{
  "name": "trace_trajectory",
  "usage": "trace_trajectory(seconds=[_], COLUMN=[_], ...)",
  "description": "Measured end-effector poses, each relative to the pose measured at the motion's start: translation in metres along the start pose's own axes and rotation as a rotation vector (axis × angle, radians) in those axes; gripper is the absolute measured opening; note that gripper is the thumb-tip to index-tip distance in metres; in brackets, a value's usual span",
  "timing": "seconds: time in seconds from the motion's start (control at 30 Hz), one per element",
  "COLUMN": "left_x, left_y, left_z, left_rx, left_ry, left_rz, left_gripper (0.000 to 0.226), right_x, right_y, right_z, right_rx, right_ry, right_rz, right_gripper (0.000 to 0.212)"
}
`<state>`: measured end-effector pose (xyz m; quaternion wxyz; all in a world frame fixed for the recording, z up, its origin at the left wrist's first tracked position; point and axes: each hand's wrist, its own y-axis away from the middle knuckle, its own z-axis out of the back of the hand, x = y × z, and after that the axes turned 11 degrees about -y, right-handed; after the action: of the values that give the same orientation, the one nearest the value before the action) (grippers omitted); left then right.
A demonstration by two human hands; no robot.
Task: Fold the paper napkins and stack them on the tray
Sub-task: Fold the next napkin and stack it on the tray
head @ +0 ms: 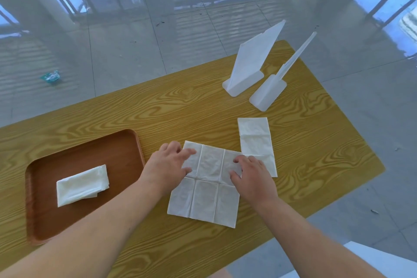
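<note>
On the left of the surface [203, 101] sits the brown tray [74, 160], holding one folded napkin [82, 185]; first item judged done. Centre: open napkin [206, 187] lies flat, creased into six panels, not yet folded. Left hand [168, 165] rests palm-down on its far left corner, fingers spread, grip apart and clamped on nothing. Right hand [252, 176] presses its far right part, fingers likewise loose. Just right, a half-folded napkin [257, 144] waits, its near end under the open sheet's corner. Two left to fold.

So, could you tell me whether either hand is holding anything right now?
Nothing is gripped: the left hand and right hand rest flat on the far half of the unfolded white paper napkin.
</note>
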<state>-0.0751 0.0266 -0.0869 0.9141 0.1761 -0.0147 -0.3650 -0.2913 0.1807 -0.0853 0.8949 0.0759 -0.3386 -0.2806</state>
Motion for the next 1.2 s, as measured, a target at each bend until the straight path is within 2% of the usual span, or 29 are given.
trace_trajectory(seconds=[0.1, 0.33, 0.43, 0.53, 0.63, 0.73, 0.83, 0.9, 0.97, 1.1, 1.2], left_x=[0.001, 0.012, 0.012, 0.015, 0.02, 0.023, 0.024, 0.024, 0.024, 0.018, 0.012], left_y=[0.001, 0.02, 0.013, 0.001, -0.008, -0.015, -0.015, -0.008, 0.004, 0.028, 0.039], left_z=[0.001, -0.002, 0.005, 0.01, 0.011, 0.011, 0.012, 0.014, 0.015, 0.02, 0.026], left_rx=[0.034, -0.005, -0.079, -0.028, 0.047, 0.105, 0.129, 0.135, 0.141, 0.188, 0.345], left_ry=[-0.133, -0.112, -0.069, -0.066, -0.01, 0.053, 0.193, 0.384, 0.581, 0.855, 0.912], left_rz=[-0.07, 0.002, 0.102, 0.217, 0.26, 0.258, 0.221, 0.21, 0.219, 0.172, 0.104], left_gripper=[0.055, 0.051, 0.056, 0.066, 0.061, 0.043, 0.012, 0.009, 0.012, 0.05, 0.05], right_x=[-0.005, -0.015, 0.001, 0.019, 0.033, 0.041, 0.041, 0.038, 0.036, 0.03, 0.025], right_y=[-0.005, -0.002, -0.009, -0.024, -0.036, -0.042, -0.044, -0.042, -0.038, -0.028, -0.019], right_z=[0.005, 0.015, 0.01, 0.005, -0.003, -0.007, -0.005, 0.0, 0.007, 0.017, 0.021], right_rx=[0.029, -0.028, -0.028, -0.003, 0.044, 0.094, 0.078, 0.079, 0.099, 0.174, 0.218], right_ry=[0.03, 0.051, -0.005, -0.139, -0.132, -0.12, -0.212, -0.323, -0.452, -0.725, -0.859], right_rz=[-0.002, -0.03, -0.018, -0.168, -0.216, -0.217, -0.17, -0.145, -0.167, -0.268, -0.27], right_gripper=[0.043, 0.043, 0.043, 0.046, 0.024, 0.002, 0.002, 0.004, 0.009, 0.029, 0.04])
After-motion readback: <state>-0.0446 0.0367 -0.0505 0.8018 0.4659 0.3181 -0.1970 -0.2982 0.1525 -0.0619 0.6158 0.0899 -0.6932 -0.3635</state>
